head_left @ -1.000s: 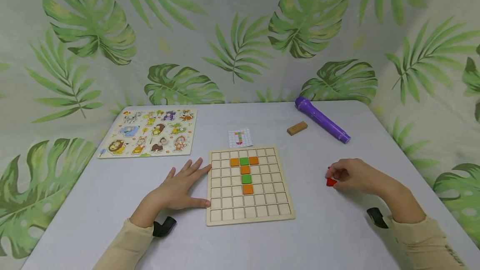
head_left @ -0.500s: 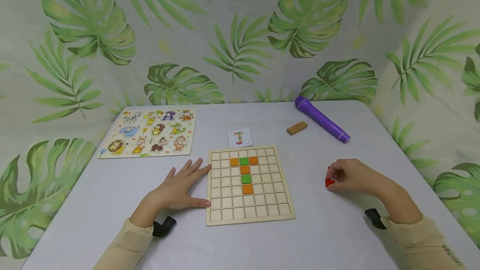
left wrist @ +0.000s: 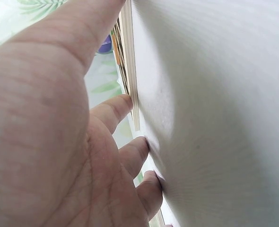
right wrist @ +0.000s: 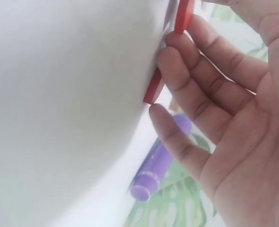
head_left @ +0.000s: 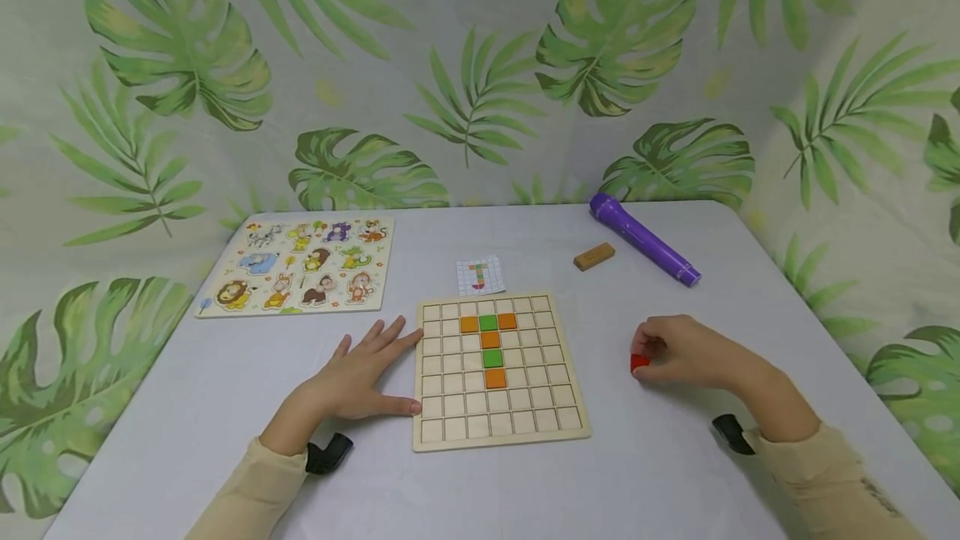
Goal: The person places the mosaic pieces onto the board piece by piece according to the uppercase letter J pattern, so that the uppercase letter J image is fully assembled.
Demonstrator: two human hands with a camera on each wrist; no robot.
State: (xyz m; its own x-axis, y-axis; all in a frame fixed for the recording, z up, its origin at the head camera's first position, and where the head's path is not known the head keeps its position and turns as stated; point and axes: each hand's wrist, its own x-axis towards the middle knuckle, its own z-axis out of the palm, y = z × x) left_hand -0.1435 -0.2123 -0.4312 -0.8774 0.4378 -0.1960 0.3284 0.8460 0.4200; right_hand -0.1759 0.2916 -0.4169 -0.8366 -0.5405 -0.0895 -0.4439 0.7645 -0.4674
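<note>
A wooden grid board [head_left: 453, 430] lies on the table, with orange and green square tiles [head_left: 491, 358] set in a T shape. My left hand [head_left: 360, 377] rests beside it, fingers spread, thumb and index finger touching its left edge. Right of the board, my right hand [head_left: 693, 352] pinches a red piece [head_left: 639, 362] between thumb and fingertips, low over the table. The right wrist view shows this red piece [right wrist: 184, 16] and a second red piece [right wrist: 153, 88] at the other fingertips, against the table; whether those fingers hold it I cannot tell.
Behind the board lies a small pattern card [head_left: 481, 275]. An animal puzzle board [head_left: 296, 267] is at the back left. Toward the back right are a brown wooden block [head_left: 595, 257] and a purple microphone [head_left: 645, 240]. A leaf-print cloth [head_left: 480, 98] hangs behind the table.
My right hand has moved a little left toward the board, taking the red piece along. The left hand and the tiles on the board stay where they were.
</note>
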